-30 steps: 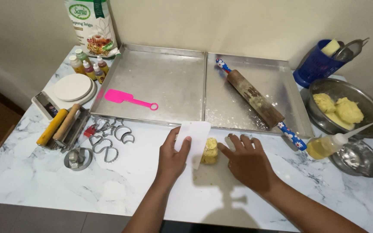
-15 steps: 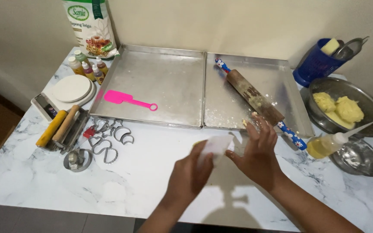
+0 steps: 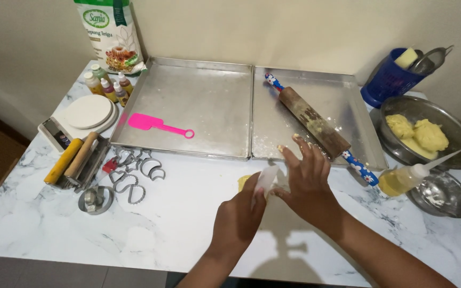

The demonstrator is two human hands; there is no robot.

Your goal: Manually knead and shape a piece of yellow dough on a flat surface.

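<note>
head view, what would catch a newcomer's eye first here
Probably the two hands at the middle front of the marble table: the left hand holds a white scraper against the right hand, over a small piece of yellow dough. Behind them lie two metal trays, the left tray with a bright pink spatula and the right tray with a wooden rolling pin.

A yellow dough piece point(image 3: 244, 183) lies mostly hidden behind the left hand point(image 3: 238, 216) and a white scraper point(image 3: 266, 180). The flour bag point(image 3: 112, 33) is cut off by the top edge. Both forearms leave the near edge.
</note>
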